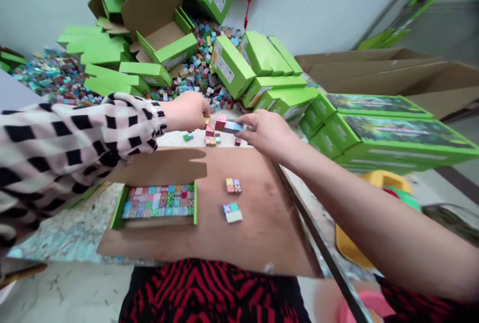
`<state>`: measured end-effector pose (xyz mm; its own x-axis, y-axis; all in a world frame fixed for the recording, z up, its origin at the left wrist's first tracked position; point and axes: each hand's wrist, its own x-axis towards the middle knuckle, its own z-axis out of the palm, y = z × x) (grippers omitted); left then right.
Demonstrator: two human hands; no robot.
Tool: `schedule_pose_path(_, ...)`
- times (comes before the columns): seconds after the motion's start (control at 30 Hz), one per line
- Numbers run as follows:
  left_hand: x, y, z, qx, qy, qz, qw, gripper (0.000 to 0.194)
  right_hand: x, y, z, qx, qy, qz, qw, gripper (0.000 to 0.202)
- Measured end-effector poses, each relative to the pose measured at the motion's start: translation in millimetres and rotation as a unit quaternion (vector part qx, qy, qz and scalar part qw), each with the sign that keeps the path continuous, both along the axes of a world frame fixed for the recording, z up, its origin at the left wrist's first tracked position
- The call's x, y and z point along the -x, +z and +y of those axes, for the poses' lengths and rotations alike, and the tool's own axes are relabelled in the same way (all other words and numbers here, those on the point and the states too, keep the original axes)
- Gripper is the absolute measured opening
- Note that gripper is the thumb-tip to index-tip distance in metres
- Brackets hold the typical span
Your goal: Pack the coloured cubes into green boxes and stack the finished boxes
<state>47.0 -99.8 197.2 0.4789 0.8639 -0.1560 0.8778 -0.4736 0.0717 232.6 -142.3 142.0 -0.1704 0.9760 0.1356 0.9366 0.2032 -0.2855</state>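
Observation:
Above the far edge of a brown board, my left hand is closed, its fingertips at a small yellow block. My right hand pinches the right end of a short row of small blocks, at a light blue block. Pink and red blocks lie between my two hands. On the board, an open green box holds rows of small patterned blocks. To its right sit two little groups of blocks, one yellow and purple, the other purple, teal and pale green.
Behind my hands lies a heap of loose blocks with green boxes on it. Packed green boxes are stacked at right, before a large brown carton. A metal edge runs along the board's right side.

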Motion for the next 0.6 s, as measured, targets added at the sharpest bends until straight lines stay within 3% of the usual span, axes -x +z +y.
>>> schedule_pose_path(0.13,-6,-6.7,-62,-0.004,0.000,0.039,0.999,0.024,-3,-4.2,-72,0.001,0.024,-0.019,1.000,0.023)
schedule_pose_path(0.3,-13,-27.8,-119,0.023,-0.023,0.048,0.998,0.018,-8,-35.9,-134,0.035,0.046,0.020,0.998,0.017)
schedule_pose_path(0.43,-19,-37.1,-123,0.036,-0.044,0.061,0.997,0.023,-10,-56.0,-141,0.056,0.050,0.079,0.994,0.020)
schedule_pose_path(0.6,-33,-22.5,-98,0.025,-0.060,0.061,0.996,0.018,-12,-46.4,-122,0.041,0.005,0.070,0.997,0.017)
